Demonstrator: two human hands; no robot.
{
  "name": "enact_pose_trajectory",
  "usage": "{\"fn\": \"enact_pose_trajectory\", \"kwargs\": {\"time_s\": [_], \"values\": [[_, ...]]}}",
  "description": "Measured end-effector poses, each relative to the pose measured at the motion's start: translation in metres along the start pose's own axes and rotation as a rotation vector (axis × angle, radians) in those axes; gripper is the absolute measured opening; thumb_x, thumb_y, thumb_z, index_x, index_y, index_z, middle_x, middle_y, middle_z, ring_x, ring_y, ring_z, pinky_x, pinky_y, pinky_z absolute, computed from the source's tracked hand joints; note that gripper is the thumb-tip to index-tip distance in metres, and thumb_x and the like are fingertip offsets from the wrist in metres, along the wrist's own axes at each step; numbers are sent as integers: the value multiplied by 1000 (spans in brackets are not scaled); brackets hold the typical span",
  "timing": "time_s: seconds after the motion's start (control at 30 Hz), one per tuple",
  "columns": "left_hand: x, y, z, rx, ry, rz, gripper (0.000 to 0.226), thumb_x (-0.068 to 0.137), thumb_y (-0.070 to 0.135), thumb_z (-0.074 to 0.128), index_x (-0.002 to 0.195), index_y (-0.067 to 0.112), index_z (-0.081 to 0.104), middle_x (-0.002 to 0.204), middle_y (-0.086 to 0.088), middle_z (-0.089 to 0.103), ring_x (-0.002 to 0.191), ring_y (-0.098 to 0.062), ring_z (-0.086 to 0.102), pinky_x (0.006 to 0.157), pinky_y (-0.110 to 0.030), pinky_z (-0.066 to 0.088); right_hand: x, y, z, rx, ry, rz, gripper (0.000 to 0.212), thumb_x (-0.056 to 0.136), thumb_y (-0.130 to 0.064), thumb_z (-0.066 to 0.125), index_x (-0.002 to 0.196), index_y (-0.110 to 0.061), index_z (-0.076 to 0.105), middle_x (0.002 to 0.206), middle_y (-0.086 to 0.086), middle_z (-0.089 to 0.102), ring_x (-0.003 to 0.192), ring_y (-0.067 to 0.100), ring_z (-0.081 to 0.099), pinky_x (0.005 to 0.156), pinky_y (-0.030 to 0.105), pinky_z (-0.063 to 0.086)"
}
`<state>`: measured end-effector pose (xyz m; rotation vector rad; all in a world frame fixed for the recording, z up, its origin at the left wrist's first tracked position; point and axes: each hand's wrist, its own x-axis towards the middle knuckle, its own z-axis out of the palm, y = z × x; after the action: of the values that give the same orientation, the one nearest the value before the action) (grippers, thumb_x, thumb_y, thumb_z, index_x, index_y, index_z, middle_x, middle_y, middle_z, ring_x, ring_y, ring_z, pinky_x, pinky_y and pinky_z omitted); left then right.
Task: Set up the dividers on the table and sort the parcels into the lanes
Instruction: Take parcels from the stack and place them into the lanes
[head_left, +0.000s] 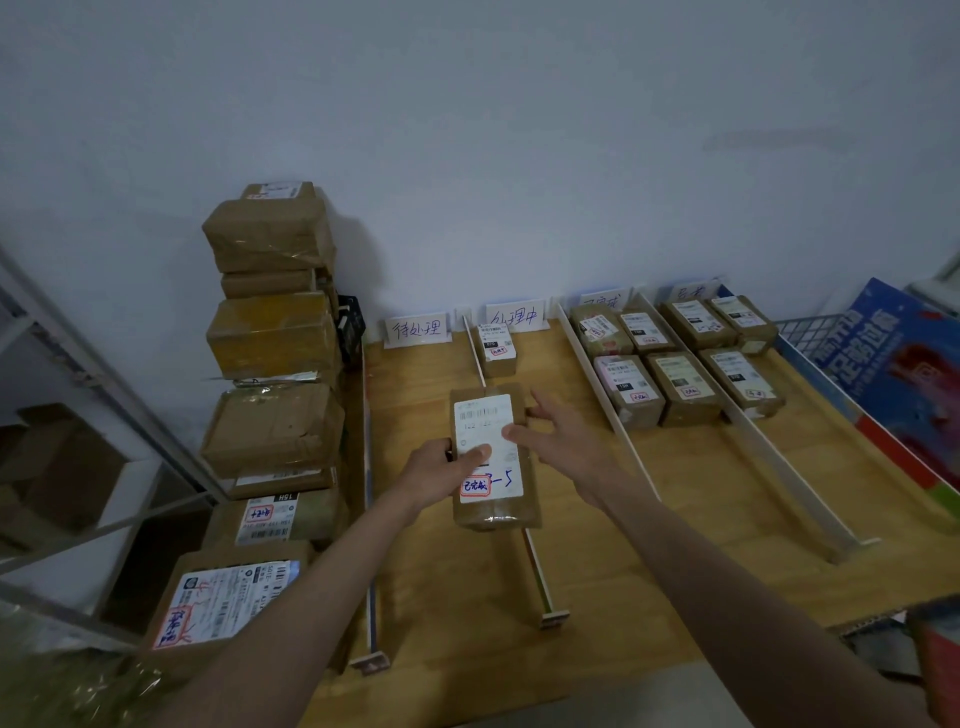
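At the left, a stack of brown parcels (272, 332) is standing beside the wooden table (649, 545). The left hand (441, 470) is gripping a parcel with a white label (493, 457), its thumb lying on the label; this parcel is hanging over the white divider (535, 566) between the first two lanes. The right hand (558, 434) is touching the parcel's right side with relaxed, spread fingers. Further right, seven small parcels (685, 358) are lying in the two right lanes.
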<state>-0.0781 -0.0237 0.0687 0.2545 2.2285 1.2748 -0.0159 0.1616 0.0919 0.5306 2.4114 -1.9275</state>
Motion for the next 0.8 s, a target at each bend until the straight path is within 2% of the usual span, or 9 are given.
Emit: {"fn": "enact_pose_trajectory", "kwargs": {"time_s": [0.07, 0.17, 0.23, 0.3, 0.43, 0.53, 0.6, 0.7, 0.8], "values": [[1, 0, -2, -17, 2, -4, 38, 92, 47, 64, 121, 22, 64, 109, 4, 74, 91, -11, 72, 82, -29, 59, -5, 2, 4, 8, 4, 53, 73, 83, -32, 78, 145, -24, 41, 140, -7, 53, 110, 6, 58, 80, 22, 50], [5, 1, -1, -14, 13, 7, 36, 93, 44, 64, 119, 21, 64, 104, 5, 74, 87, -8, 71, 72, -22, 56, -16, 4, 6, -35, -11, 129, 57, 87, -33, 73, 135, -29, 44, 121, -8, 60, 91, -3, 57, 67, 15, 43], [8, 5, 4, -11, 9, 15, 36, 92, 43, 65, 119, 19, 65, 105, 4, 74, 86, -8, 71, 73, -23, 57, -23, 8, 7, -20, -15, 172, 62, 90, -34, 70, 141, -35, 36, 111, -7, 64, 88, -1, 60, 64, 17, 45], [9, 13, 12, 6, -24, 31, 34, 95, 41, 62, 120, 19, 63, 112, 1, 73, 86, -7, 69, 68, -20, 54, -27, 16, 6, -11, 43, 213, 66, 90, -32, 71, 145, -26, 34, 114, -2, 66, 92, 7, 65, 67, 22, 52], [13, 28, 34, 99, -91, 109, 37, 97, 40, 58, 128, 19, 61, 121, 1, 69, 87, -7, 65, 61, -13, 46, -38, 30, -11, -59, 164, 284, 41, 94, -34, 65, 127, -12, 55, 111, 0, 70, 92, 11, 68, 68, 24, 57], [16, 33, 54, 151, -197, 142, 41, 96, 47, 57, 126, 20, 62, 112, 5, 71, 80, 0, 64, 60, -12, 45, -50, 40, -32, -38, 222, 312, 27, 96, -34, 62, 113, -14, 65, 101, -1, 73, 91, 14, 70, 82, 34, 60], [16, 39, 68, 207, -235, 156, 49, 97, 52, 52, 133, 19, 56, 117, 3, 68, 87, -4, 63, 64, -14, 45, -57, 47, -48, -38, 258, 352, 25, 96, -35, 62, 111, -15, 66, 102, 1, 73, 93, 17, 70, 86, 38, 60], [18, 42, 89, 389, -182, 213, 63, 99, 56, 44, 147, 15, 43, 142, -4, 54, 123, -20, 55, 93, -29, 47, -72, 60, -74, -69, 305, 398, 29, 95, -36, 62, 114, -14, 66, 104, 2, 72, 96, 19, 69, 88, 39, 59], [20, 41, 106, 587, -114, 277, 61, 100, 57, 38, 148, 19, 43, 149, -4, 47, 133, -23, 48, 105, -37, 43, -86, 70, -102, -103, 333, 427, 30, 96, -37, 62, 111, -12, 66, 105, 3, 72, 97, 20, 68, 85, 37, 58]]}}
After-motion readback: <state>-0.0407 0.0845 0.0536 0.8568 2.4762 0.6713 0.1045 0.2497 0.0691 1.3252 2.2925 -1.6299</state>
